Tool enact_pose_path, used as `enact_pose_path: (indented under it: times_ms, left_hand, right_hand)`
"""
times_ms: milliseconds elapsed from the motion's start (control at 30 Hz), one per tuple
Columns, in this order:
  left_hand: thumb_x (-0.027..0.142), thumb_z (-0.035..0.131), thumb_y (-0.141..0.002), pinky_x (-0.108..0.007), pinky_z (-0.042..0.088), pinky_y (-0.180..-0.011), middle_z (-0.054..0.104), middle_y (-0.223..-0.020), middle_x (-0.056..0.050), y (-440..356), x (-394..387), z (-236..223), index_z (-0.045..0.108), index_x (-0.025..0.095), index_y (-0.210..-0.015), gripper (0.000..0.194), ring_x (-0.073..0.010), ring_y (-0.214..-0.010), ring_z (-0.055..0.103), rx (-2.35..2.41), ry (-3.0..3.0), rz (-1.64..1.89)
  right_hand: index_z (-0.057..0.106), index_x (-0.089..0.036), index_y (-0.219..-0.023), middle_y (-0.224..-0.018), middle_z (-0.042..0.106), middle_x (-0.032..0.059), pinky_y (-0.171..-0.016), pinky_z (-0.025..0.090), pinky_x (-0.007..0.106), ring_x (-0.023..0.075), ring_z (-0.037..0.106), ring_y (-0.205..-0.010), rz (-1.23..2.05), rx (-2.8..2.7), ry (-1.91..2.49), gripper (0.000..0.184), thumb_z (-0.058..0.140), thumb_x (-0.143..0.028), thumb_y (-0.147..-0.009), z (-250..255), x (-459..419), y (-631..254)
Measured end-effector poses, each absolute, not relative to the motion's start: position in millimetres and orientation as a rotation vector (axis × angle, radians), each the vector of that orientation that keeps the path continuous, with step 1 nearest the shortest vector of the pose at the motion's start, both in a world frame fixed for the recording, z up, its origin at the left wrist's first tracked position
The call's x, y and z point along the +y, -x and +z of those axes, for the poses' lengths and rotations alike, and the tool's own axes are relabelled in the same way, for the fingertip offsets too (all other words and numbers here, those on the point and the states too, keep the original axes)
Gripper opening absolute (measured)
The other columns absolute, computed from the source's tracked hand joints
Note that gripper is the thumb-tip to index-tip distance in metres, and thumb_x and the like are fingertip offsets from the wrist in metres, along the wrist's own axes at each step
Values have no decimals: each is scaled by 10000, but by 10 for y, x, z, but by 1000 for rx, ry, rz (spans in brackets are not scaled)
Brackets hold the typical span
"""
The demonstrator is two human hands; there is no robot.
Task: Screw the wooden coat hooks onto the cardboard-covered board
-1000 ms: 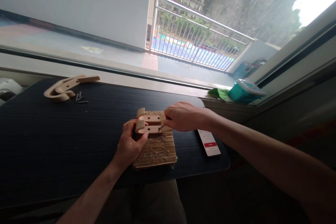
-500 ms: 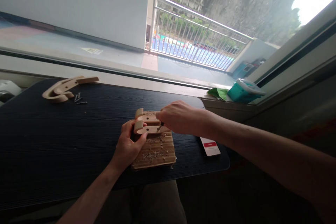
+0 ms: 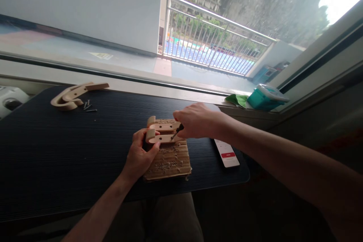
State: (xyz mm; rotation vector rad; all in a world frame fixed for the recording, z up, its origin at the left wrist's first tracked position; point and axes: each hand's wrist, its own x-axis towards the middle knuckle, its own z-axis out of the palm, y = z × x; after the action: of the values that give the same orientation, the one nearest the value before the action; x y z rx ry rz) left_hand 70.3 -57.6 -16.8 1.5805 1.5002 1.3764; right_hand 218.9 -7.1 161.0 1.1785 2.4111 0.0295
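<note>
Two hooks [image 3: 166,139] leave the block's [image 3: 170,159] near side open.

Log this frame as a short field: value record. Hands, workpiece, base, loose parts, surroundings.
left hand: holding near hooked wooden piece by its curved end
right hand: gripping driver-like tool, tip at a hole in that piece; screw there too small to tell
second hooked piece: alongside, farther from the person
base: pitted, corrugated-looking block on dark table
far left of table: more curved wooden pieces, loose screws
right of block: phone
sill: green cloth, teal box
</note>
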Motion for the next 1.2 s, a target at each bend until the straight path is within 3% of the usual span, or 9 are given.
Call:
enact_pose_path:
  times_ms: [133, 233, 500, 733, 833, 967, 1100, 1200]
  left_hand:
    - [295, 620, -733, -387, 382, -1009, 593, -1065, -47, -701, -569, -188, 571, 219, -996, 278, -228, -1076, 539, 1485, -1586, 1377]
    - [294, 624, -732, -392, 377, -1018, 591, -1080, -45, -703, -561, -205, 562, 223, -1014, 297, -229, -1093, 533, 1479, -1580, 1372]
    - [296, 622, -725, -394, 371, -1034, 575, -1098, -48, -709, -551, -204, 569, 220, -1012, 302, -227, -1106, 526, 1502, -1574, 1365]
    - [294, 623, -726, -396, 391, -1009, 589, -1062, -44, -705, -564, -194, 573, 219, -995, 284, -225, -1068, 540, 1511, -1586, 1375]
    - [289, 623, -732, -407, 388, -1010, 591, -1064, -48, -705, -557, -207, 571, 217, -996, 278, -231, -1074, 542, 1482, -1587, 1389]
    - [287, 631, -732, -413, 387, -1015, 588, -1077, -48, -705, -551, -220, 566, 222, -1009, 292, -232, -1081, 543, 1471, -1569, 1396]
    - [293, 629, -726, -409, 382, -1024, 581, -1085, -50, -704, -555, -206, 571, 218, -1006, 295, -228, -1087, 535, 1501, -1565, 1381]
    - [292, 625, -718, -401, 388, -1019, 576, -1084, -52, -707, -556, -191, 578, 209, -999, 296, -227, -1078, 534, 1518, -1572, 1360]
  right_hand:
    - [651, -150, -888, -827, 677, 74, -592, 346, 248, 150, 590, -721, 30, 2498, -941, 173, 513, -112, -790, 1629, -129, -2176]
    - [646, -141, -865, -811, 672, 70, -585, 332, 244, 140, 580, -707, 18, 2544, -911, 174, 498, -86, -794, 1582, -107, -2190]
    - [680, -150, -860, -757, 669, 80, -539, 332, 253, 153, 553, -664, -206, 2401, -1302, 227, 518, -291, -787, 1486, 49, -2225]
    - [666, -151, -906, -774, 663, 89, -556, 334, 267, 186, 581, -710, -25, 2399, -1235, 344, 576, -454, -773, 1617, -47, -2181]
    - [645, -161, -918, -789, 664, 64, -557, 313, 254, 157, 582, -695, 9, 2434, -1069, 149, 573, -220, -801, 1674, -140, -2174]
    - [631, -149, -865, -789, 661, 52, -560, 295, 253, 127, 570, -679, -17, 2541, -943, 174, 479, -71, -833, 1614, -170, -2177]
    - [648, -149, -825, -761, 664, 61, -565, 313, 251, 139, 572, -677, -68, 2501, -1100, 141, 509, -174, -818, 1522, -66, -2216]
    - [673, -159, -835, -769, 674, 74, -551, 327, 249, 152, 571, -682, -171, 2413, -1288, 224, 504, -306, -815, 1484, 18, -2237]
